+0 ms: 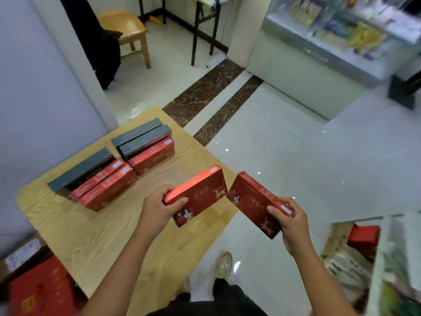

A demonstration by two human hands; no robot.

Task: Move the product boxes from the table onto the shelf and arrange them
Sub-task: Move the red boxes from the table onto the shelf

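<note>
I'm gripping a red box (200,195) in my left hand (159,208) over the counter's (91,236) right edge, its long axis running near-left to far-right. My right hand (293,222) is gripping a second red box (252,201) over the floor, its axis running far-left to near-right. The print is too blurred to read.

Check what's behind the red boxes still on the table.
Dark grey boxes standing on edge: one grey box behind the left red pair, two grey boxes behind the right red box. Only their top edges show clearly; their fronts are covered.

Two red boxes (200,190) held, tilted; six boxes (109,181) on edge, table (91,236).
</note>
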